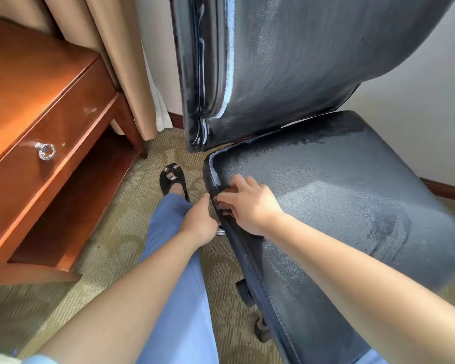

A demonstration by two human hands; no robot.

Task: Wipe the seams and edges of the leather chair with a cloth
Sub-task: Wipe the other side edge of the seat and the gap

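Both arms reach forward to the left edge of the black leather chair's seat [339, 206]. The right hand [250, 206] lies on top of the seat, fingers curled over the stitched edge seam onto something dark, perhaps the cloth; I cannot tell. The left hand [199, 222] grips the seat's side from the left, fingers tucked under. The backrest [286, 61] stands at the far side.

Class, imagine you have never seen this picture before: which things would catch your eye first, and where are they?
The black leather chair fills the right side, its seat dusty and streaked. Both hands meet at the seat's left seam: the right hand on top, the left hand against the side edge. A reddish wooden desk with a ring-pull drawer stands at left.
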